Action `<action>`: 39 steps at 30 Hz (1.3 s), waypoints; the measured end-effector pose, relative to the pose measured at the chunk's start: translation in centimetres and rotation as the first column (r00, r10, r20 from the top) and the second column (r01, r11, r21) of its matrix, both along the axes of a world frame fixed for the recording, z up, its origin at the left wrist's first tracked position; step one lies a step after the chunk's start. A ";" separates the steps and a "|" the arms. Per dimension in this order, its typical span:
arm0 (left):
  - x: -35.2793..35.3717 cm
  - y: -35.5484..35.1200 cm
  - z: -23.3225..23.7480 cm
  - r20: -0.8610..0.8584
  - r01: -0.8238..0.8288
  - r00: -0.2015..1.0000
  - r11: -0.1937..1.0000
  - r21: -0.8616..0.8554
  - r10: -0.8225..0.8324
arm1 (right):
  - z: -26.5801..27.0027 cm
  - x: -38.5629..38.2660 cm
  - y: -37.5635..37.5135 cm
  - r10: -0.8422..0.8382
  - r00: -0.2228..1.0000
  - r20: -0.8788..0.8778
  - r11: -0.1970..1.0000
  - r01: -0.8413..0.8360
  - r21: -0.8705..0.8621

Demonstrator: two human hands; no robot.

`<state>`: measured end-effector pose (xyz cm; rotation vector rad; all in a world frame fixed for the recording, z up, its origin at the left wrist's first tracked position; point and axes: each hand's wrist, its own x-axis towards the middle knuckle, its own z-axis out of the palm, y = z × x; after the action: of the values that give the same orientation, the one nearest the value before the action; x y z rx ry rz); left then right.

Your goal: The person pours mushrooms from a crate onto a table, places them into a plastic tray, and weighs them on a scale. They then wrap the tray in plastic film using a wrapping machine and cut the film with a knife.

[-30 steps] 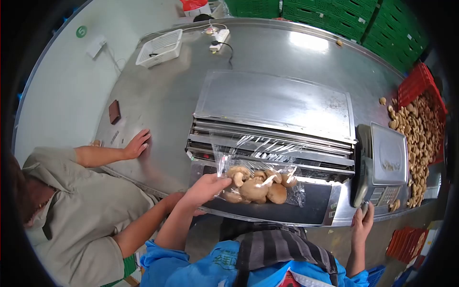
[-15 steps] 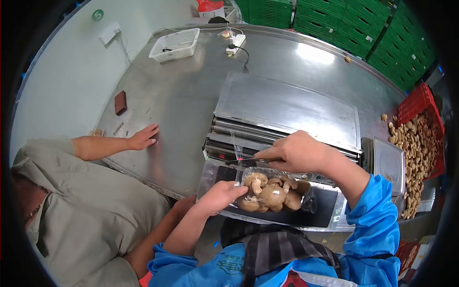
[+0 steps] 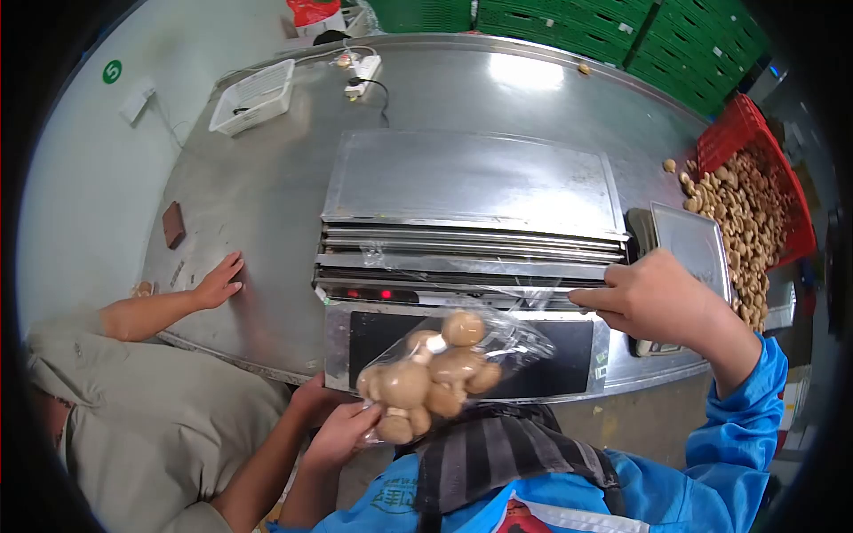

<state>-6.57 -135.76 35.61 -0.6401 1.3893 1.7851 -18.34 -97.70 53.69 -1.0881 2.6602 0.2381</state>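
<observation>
My left hand (image 3: 345,433) grips the lower left end of a film-wrapped pack of brown mushrooms (image 3: 404,384), tilted over the near edge of the wrapping machine (image 3: 471,186). Loose clear film (image 3: 524,342) trails from the pack's right side. Further right, my right hand (image 3: 649,298) is closed with its fingers pointing left, just in front of the machine's metal rollers (image 3: 480,240). What it pinches, if anything, is not clear. Clear film stretches across the rollers toward it. Below them lies the machine's black plate (image 3: 551,360).
A scale with a metal pan (image 3: 693,240) stands right of the machine, beside mushrooms spilling from a red crate (image 3: 786,178). At left, a co-worker's hand (image 3: 219,280) rests on the steel table. A white basket (image 3: 255,98) and power strip (image 3: 364,75) sit behind.
My left hand has swung the pack left and toward me, tilting it. My right hand has moved right, away from the pack. The camera view has shifted.
</observation>
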 end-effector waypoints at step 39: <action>-6.9 37.7 4.0 -0.880 0.643 0.422 0.757 0.120 -0.219 | -13.7 15.8 34.1 -0.327 0.365 0.872 -0.842 0.306 -0.444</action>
<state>-13.50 -98.08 39.64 0.9434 1.4092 1.8785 -2.53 -63.61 40.03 1.1379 1.9487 -2.7717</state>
